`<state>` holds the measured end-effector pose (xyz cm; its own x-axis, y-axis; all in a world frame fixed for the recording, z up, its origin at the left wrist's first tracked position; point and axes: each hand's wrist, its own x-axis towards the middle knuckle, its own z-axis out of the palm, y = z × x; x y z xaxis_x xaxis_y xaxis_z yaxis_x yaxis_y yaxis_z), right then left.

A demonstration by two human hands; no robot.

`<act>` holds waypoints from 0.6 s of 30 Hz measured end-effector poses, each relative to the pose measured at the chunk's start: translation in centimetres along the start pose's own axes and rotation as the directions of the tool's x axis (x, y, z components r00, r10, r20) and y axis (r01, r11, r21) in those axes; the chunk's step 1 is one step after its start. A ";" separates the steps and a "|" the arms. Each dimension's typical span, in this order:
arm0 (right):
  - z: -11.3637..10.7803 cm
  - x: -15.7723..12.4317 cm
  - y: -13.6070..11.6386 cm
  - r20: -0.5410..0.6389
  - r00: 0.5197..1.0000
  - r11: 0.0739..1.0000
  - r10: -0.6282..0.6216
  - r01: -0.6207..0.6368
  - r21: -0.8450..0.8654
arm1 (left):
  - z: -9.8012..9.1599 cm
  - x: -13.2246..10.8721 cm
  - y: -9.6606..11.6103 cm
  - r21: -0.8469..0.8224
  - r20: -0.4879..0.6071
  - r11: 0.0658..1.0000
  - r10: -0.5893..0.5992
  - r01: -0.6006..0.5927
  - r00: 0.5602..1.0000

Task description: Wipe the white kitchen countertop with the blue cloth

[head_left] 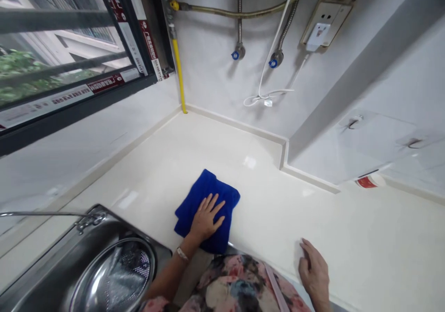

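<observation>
My left hand point(206, 219) lies flat with spread fingers on a folded blue cloth point(222, 194), pressing it against the white countertop point(156, 159). The cloth sits close to the counter's front edge, right of the sink. Farther right, my right hand point(314, 270) rests at the front edge of the counter. Its fingers are slightly bent, the thumb stands apart from them, and nothing shows in it.
At lower left is a steel sink point(38, 275) with a metal colander point(114, 275) and a faucet point(91, 220). A yellow pipe point(178, 75) meets the counter's back corner. A white cable point(260, 82) hangs on the wall. A red-and-white container point(370, 181) lies at right.
</observation>
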<state>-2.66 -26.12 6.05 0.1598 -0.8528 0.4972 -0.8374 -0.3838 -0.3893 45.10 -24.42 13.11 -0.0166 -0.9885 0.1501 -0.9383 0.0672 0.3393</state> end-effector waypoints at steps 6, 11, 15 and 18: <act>-0.1 0.0 0.4 0.017 1.000 1.000 -0.016 0.016 0.015 | -3.3 -2.1 -5.5 0.085 -0.097 0.935 -0.336 0.344 0.937; -0.4 0.0 0.2 0.038 0.999 1.000 -0.002 0.002 0.009 | -4.4 0.2 -7.4 0.094 -0.190 0.812 -0.554 0.577 0.811; -0.7 0.0 -0.1 0.042 0.999 1.000 -0.008 0.007 0.006 | -4.1 3.4 -7.8 0.066 -0.204 0.760 -0.624 0.646 0.754; -0.7 0.0 -0.4 0.036 0.999 1.000 0.006 -0.006 -0.008 | -3.9 5.5 -8.3 0.043 -0.201 0.744 -0.647 0.666 0.736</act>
<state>-2.63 -25.72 6.73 0.1734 -0.8671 0.4669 -0.8422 -0.3763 -0.3861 54.18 -29.89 14.74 0.6641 -0.7436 0.0776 -0.7245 -0.6144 0.3122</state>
